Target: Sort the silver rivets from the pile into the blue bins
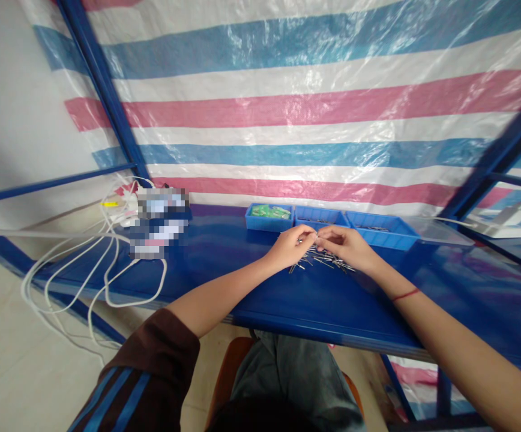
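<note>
My left hand [293, 245] and my right hand [345, 245] meet fingertip to fingertip above the blue tabletop [224, 264]. Both are closed in a pinch, and whatever lies between the fingertips is too small to name. Beneath and between them spreads a loose pile of thin metal pins or rods [328, 259], partly covered by the hands. Just behind stand three blue bins in a row. The left bin [269, 224] contains green pieces [269, 211]; the middle bin [317, 213] and the right bin [395, 237] show a few thin dark pieces.
White cables [111, 258] hang in loops at the left end of the table, beside a blurred-out item [159, 222]. Blue metal posts [102, 84] frame the table, with a striped plastic sheet [287, 108] behind. The table's front edge [323, 333] runs above my lap.
</note>
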The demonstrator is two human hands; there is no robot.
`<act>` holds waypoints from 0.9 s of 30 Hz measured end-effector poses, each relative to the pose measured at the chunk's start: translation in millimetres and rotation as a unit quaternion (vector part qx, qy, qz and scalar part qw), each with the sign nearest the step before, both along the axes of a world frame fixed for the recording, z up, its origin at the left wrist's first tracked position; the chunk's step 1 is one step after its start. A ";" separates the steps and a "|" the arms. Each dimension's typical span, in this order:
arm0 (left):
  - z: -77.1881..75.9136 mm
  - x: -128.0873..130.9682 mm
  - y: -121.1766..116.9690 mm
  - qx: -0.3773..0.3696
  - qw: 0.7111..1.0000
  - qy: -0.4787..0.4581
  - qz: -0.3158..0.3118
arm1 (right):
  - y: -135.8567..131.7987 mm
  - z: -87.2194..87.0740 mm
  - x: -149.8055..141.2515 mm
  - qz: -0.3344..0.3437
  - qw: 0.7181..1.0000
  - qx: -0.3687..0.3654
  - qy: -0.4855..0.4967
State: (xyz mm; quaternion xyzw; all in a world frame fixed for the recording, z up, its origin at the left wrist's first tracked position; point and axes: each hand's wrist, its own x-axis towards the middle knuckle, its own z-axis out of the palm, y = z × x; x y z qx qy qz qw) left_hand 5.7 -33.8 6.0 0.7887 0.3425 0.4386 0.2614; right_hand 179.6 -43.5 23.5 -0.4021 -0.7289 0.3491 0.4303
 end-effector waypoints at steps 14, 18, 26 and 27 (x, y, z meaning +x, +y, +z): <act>-1.3 -0.9 3.6 -0.083 0.994 -0.029 -0.065 | -7.9 8.8 -0.8 -0.047 0.998 0.035 0.013; -2.7 -0.5 5.1 -0.072 0.993 -0.001 -0.091 | -5.9 6.0 -0.6 -0.044 0.997 -0.016 0.061; -1.9 -0.5 2.4 -0.046 0.997 0.001 -0.062 | -7.8 10.8 -6.6 -0.087 0.992 0.026 0.086; -1.9 -0.6 2.8 -0.043 0.997 -0.001 -0.058 | -6.9 10.2 -6.4 -0.095 0.992 0.032 0.083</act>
